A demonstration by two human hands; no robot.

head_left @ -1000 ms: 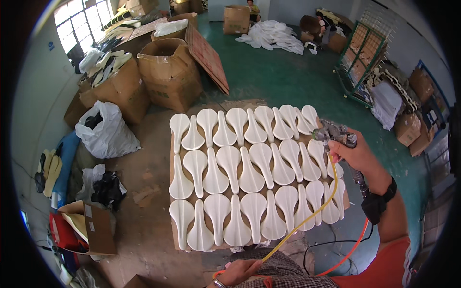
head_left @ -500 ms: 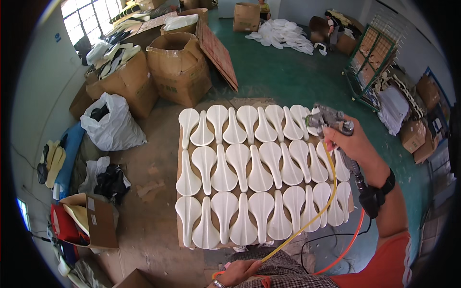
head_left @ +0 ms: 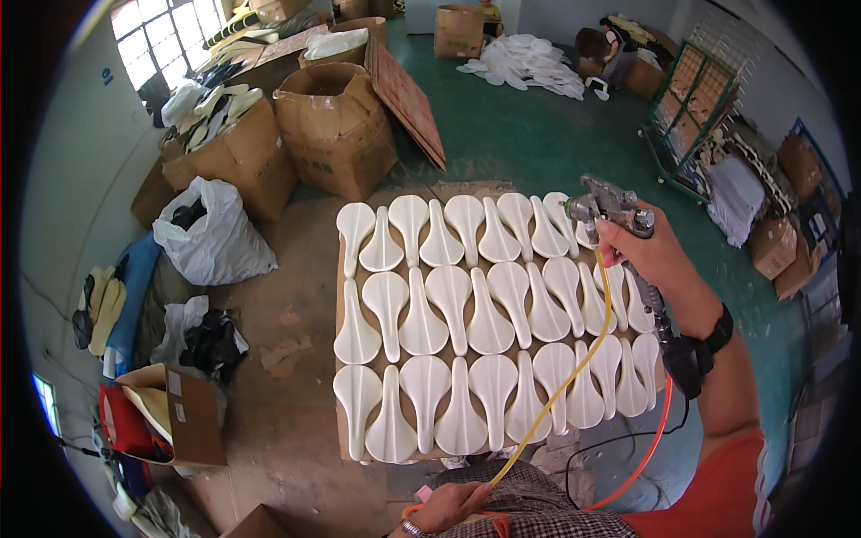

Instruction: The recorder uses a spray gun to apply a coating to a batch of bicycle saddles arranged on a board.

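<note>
Three rows of white bicycle saddle pieces (head_left: 466, 392) lie on a brown board (head_left: 343, 296), their wide and narrow ends alternating. Over the far right corner of the board, my right hand (head_left: 653, 251) is closed around a metal spray gun (head_left: 610, 208), its nozzle facing left. A yellow hose (head_left: 574, 372) runs from the gun down to my left hand (head_left: 453, 504), whose fingers are wrapped round it near the lower edge. An orange hose (head_left: 653, 448) and a black cable hang below the gun. Some pieces at the far right are partly hidden behind the gun and hand.
Large cardboard boxes (head_left: 336, 134) stand at the far left, with a leaning board (head_left: 404, 103) beside them. A white plastic bag (head_left: 211, 238) sits left of the board. A green wheeled rack (head_left: 686, 112) stands far right. Two people are at the back near a white heap (head_left: 529, 65).
My right hand and the spray gun have shifted slightly left and up. The left hand stays on the yellow hose. A person at the back has bent a little.
</note>
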